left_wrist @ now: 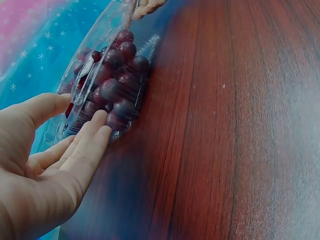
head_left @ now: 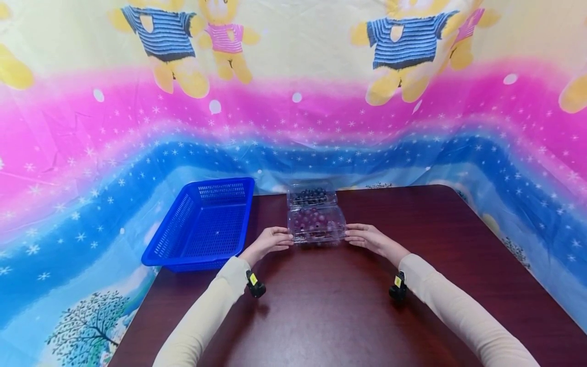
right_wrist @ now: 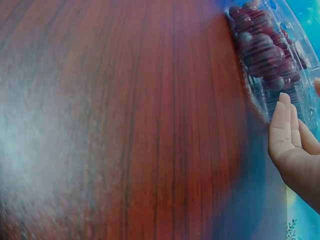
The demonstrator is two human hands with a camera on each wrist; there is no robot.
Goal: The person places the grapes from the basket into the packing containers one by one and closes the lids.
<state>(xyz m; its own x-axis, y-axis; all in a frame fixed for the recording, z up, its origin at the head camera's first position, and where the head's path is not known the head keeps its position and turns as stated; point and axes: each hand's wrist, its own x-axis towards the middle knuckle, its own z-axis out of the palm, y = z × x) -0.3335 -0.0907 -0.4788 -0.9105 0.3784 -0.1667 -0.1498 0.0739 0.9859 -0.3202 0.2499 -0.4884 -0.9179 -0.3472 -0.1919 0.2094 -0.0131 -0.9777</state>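
Note:
A clear plastic clamshell box of reddish-purple grapes [head_left: 316, 220] is in the middle of the table's far half, between both hands. My left hand [head_left: 270, 240] holds its left end, thumb at the rim and fingertips lower down against the side. At the opposite end my right hand [head_left: 369, 238] holds the box the same way, fingers near its lower edge. The left wrist view shows the grapes [left_wrist: 112, 90] through the clear wall, close to the left fingertips. Part of the right thumb is cut off in the right wrist view.
Right behind the grape box is another clear box holding small dark round fruit [head_left: 312, 195]. A blue plastic basket [head_left: 153, 252] with perforated walls sits at the left of the dark red wooden table [head_left: 330, 306]. A printed cloth [head_left: 298, 117] hangs behind the table.

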